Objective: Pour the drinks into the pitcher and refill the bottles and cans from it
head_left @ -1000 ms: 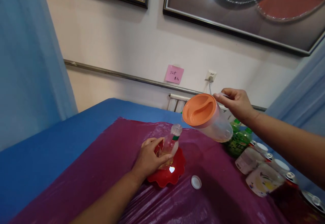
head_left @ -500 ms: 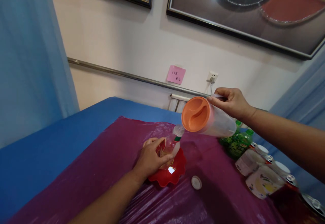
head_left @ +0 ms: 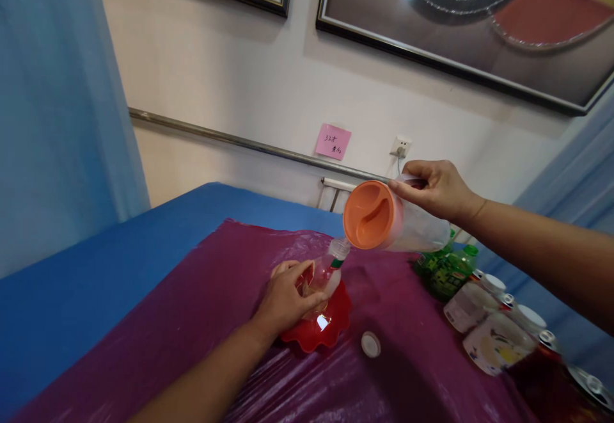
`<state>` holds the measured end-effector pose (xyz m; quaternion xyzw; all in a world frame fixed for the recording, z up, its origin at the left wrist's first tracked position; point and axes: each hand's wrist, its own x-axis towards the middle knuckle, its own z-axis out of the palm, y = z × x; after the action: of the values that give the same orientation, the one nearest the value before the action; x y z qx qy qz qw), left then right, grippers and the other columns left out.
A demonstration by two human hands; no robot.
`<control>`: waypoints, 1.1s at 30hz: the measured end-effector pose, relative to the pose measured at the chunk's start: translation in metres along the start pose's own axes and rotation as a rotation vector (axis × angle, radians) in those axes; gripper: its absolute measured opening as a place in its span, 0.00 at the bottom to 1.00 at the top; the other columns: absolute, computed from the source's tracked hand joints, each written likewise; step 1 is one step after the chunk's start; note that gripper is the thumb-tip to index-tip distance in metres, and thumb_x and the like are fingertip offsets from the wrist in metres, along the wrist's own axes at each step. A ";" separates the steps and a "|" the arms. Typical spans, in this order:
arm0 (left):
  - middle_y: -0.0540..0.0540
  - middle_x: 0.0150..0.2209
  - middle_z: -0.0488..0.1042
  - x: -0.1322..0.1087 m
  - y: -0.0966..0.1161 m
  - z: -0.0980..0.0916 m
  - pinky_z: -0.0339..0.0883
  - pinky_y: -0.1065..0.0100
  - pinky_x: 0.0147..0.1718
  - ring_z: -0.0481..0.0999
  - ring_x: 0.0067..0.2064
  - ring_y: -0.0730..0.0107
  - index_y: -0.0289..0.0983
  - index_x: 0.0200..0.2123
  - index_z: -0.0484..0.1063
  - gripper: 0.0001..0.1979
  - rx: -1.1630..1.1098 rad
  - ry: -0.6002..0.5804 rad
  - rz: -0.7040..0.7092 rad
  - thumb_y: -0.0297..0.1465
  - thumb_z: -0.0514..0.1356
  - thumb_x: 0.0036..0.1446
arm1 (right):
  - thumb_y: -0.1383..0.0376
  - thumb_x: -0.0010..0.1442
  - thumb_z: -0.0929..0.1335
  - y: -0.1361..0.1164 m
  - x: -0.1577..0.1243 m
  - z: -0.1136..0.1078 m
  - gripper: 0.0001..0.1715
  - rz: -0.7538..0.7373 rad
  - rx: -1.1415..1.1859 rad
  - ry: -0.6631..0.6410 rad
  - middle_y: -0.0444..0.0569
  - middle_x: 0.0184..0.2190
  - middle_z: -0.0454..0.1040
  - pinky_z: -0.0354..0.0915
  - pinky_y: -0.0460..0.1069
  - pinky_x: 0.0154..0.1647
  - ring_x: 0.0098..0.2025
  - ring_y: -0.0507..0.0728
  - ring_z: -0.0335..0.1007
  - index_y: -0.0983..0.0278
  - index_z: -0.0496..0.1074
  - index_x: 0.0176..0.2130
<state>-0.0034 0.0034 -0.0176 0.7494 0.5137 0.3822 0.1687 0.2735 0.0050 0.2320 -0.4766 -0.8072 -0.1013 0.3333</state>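
Note:
My left hand [head_left: 290, 298] is wrapped round a clear bottle [head_left: 330, 272] with a green band near its neck. The bottle leans to the right over a red dish [head_left: 316, 336] with a wavy rim, and its mouth has no cap. My right hand [head_left: 434, 189] grips the handle of a translucent pitcher [head_left: 419, 228]. Tilted nearly level, the pitcher has its orange lid [head_left: 369, 215] facing left, and the lid's lower edge is at the bottle's mouth. I cannot make out a stream of liquid between them. A white cap [head_left: 371, 344] lies right of the dish.
Green bottles [head_left: 451, 272], white-capped jars [head_left: 499, 343] and drink cans [head_left: 592, 388] stand along the right side. Purple plastic sheeting [head_left: 201, 308] covers part of the blue surface [head_left: 187, 218]. A metal rail [head_left: 240, 141] runs along the wall behind.
The pitcher's base end and my right hand have risen very slightly. My left hand and the bottle stay almost where they were.

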 end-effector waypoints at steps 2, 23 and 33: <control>0.41 0.50 0.75 0.000 0.000 0.000 0.66 0.48 0.56 0.72 0.54 0.48 0.46 0.54 0.76 0.33 0.001 0.006 0.001 0.45 0.73 0.43 | 0.51 0.57 0.69 -0.002 0.000 -0.001 0.27 -0.005 -0.008 -0.008 0.40 0.17 0.52 0.47 0.50 0.22 0.22 0.51 0.49 0.58 0.53 0.19; 0.41 0.49 0.74 0.000 -0.001 0.001 0.66 0.48 0.54 0.73 0.53 0.49 0.46 0.55 0.75 0.32 -0.008 0.015 0.038 0.46 0.71 0.46 | 0.45 0.56 0.69 -0.015 0.006 -0.012 0.29 -0.033 -0.061 -0.014 0.42 0.17 0.56 0.50 0.50 0.22 0.22 0.52 0.50 0.59 0.55 0.19; 0.41 0.49 0.75 -0.001 0.004 -0.002 0.66 0.50 0.54 0.73 0.52 0.50 0.44 0.54 0.75 0.31 -0.016 0.005 0.039 0.45 0.71 0.46 | 0.47 0.57 0.70 -0.017 0.007 -0.015 0.28 -0.027 -0.038 -0.010 0.42 0.17 0.56 0.50 0.49 0.22 0.22 0.51 0.51 0.59 0.57 0.19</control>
<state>-0.0027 0.0005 -0.0147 0.7568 0.4963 0.3916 0.1660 0.2638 -0.0062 0.2498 -0.4725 -0.8130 -0.1189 0.3188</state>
